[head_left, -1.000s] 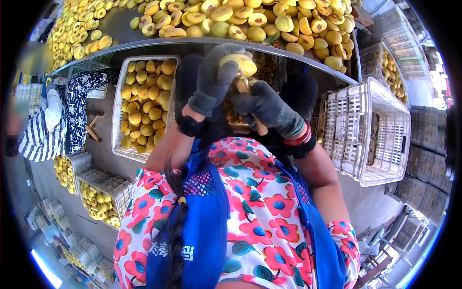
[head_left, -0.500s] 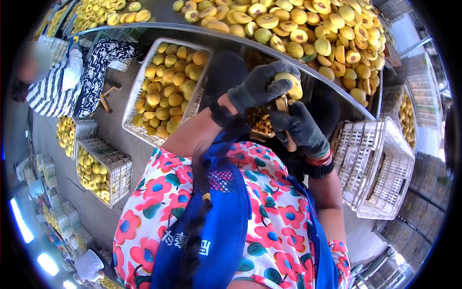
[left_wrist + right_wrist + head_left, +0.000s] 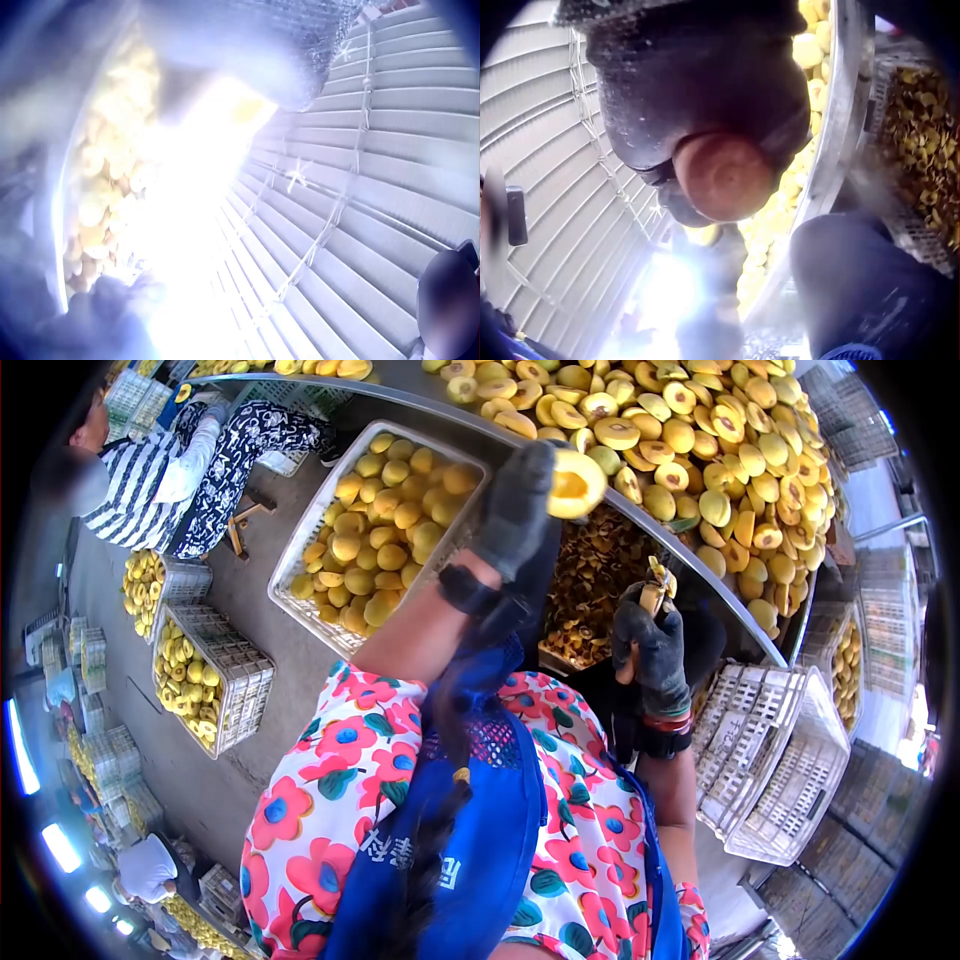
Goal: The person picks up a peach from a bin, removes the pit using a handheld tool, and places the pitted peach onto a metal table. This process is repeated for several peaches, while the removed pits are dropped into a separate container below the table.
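Note:
In the head view my gloved left hand point(image 3: 512, 510) holds a yellow peach half point(image 3: 577, 484), its hollowed cut face turned up. Lower and to the right, my gloved right hand point(image 3: 650, 650) grips a wooden-handled tool point(image 3: 651, 598), with yellow scraps clinging around its tip. The right wrist view shows the handle's round butt end point(image 3: 727, 178) poking out of the curled fingers. Glare washes out most of the left wrist view, where the grey glove point(image 3: 232, 37) crosses the top. Between and below the hands sits a bin of brown and yellow peach scraps point(image 3: 590, 585).
A metal-edged table point(image 3: 690, 575) carries heaped peach halves point(image 3: 660, 430). At left stands a white crate point(image 3: 290, 600) of whole peaches; white crates point(image 3: 745, 735) stand at right. Another person in a striped top point(image 3: 140, 505) sits at far left, near crates of peach halves point(image 3: 190, 685).
The hands have moved apart. The left hand has carried the peach half up and left toward the table edge; the tool has come away from the fruit, lower right. The head view has turned.

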`<state>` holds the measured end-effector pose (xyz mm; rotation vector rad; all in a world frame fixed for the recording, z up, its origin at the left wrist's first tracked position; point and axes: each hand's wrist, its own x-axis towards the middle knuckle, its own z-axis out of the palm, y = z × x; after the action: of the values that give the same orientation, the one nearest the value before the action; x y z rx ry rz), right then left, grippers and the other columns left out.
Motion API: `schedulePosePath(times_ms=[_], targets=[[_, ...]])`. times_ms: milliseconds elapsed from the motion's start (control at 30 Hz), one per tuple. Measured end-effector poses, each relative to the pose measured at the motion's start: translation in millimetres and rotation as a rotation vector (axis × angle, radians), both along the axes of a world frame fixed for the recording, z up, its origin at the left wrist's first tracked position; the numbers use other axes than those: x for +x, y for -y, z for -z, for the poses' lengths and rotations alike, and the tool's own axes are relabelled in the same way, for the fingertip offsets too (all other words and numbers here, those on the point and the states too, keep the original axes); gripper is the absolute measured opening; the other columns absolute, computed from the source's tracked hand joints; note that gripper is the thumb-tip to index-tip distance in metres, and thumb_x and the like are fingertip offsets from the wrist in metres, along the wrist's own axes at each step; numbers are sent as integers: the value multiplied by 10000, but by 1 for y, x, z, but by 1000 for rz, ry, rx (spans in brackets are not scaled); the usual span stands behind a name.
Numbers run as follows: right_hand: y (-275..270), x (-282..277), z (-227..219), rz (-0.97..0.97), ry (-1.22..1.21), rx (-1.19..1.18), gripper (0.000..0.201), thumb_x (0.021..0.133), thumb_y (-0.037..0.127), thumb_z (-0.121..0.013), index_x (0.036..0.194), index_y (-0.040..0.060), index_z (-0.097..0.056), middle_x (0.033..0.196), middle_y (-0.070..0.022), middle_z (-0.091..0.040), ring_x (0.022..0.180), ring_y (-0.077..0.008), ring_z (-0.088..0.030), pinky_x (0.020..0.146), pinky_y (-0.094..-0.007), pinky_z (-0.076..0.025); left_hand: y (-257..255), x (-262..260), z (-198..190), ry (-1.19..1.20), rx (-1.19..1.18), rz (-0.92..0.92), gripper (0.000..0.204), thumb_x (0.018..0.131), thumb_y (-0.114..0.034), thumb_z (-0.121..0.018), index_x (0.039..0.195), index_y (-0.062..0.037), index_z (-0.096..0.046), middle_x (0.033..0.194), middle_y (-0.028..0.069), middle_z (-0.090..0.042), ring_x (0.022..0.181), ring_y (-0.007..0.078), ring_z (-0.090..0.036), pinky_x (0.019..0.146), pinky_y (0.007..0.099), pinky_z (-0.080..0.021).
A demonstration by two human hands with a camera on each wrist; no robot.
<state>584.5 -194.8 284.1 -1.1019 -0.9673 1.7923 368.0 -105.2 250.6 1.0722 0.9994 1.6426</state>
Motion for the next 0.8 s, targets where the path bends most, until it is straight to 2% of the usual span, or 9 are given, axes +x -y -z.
schedulePosePath(times_ms=[100,133,167,267,333,500,667,767,800], targets=[[-13,7,27,11,80,-234,98,895,117,-560,883,21,-570,572,-35,-528,406,-130,-471,368,-242,-342,0,-58,24,-351,51,-151,543,783,-242,-712,1220,-3,-497,1086,154,-548,972,261,-579,862,373,-507],[-12,3,31,2,244,-197,126,910,144,-554,884,23,-577,556,-24,-512,409,-125,-465,385,-236,-347,1,-82,34,-543,71,-236,644,726,-145,-794,1260,0,-464,1124,183,-531,1015,298,-575,890,400,-506],[-13,-1,29,3,221,-187,128,910,147,-557,886,23,-576,554,-22,-509,412,-124,-466,389,-236,-351,6,-104,37,-956,189,-368,720,646,-69,-838,1261,-3,-469,1139,187,-528,1039,306,-563,893,405,-504],[-15,-7,26,-21,202,-156,148,908,166,-576,923,20,-577,556,-8,-495,424,-116,-466,399,-236,-358,11,-171,123,-247,-165,-342,582,795,-218,-739,1278,-23,-478,1171,170,-541,1059,318,-551,903,395,-483],[-16,-9,26,3,219,-167,158,907,170,-574,936,15,-579,562,-7,-495,430,-113,-466,399,-235,-357,29,-193,138,-165,-422,-433,565,843,-317,-675,1288,-29,-478,1190,189,-555,1077,344,-549,931,403,-460],[-19,-12,42,-23,290,-200,156,889,147,-571,950,3,-580,593,-6,-507,434,-109,-461,397,-235,-354,58,-265,215,-874,-800,-656,586,844,-374,-643,1293,-32,-487,1243,255,-556,1159,404,-520,987,441,-413],[-25,-23,47,4,339,-281,136,881,132,-587,941,13,-560,595,-9,-506,421,-106,-459,369,-231,-362,47,-316,240,-1128,-841,-727,565,830,-279,-646,1325,-75,-466,1245,248,-536,1132,420,-526,967,462,-429],[-29,-29,48,4,402,-323,123,882,129,-584,928,21,-550,597,-11,-506,427,-105,-469,370,-229,-363,31,-334,227,-1200,-907,-715,584,818,-245,-658,1341,-93,-446,1236,242,-540,1113,432,-534,941,476,-442],[-30,-34,43,14,418,-327,113,883,131,-585,909,27,-548,591,-13,-511,421,-109,-473,372,-232,-365,25,-333,213,-1183,-1038,-632,653,806,-214,-667,1384,-100,-384,1342,240,-457,1224,430,-453,1004,466,-406]])
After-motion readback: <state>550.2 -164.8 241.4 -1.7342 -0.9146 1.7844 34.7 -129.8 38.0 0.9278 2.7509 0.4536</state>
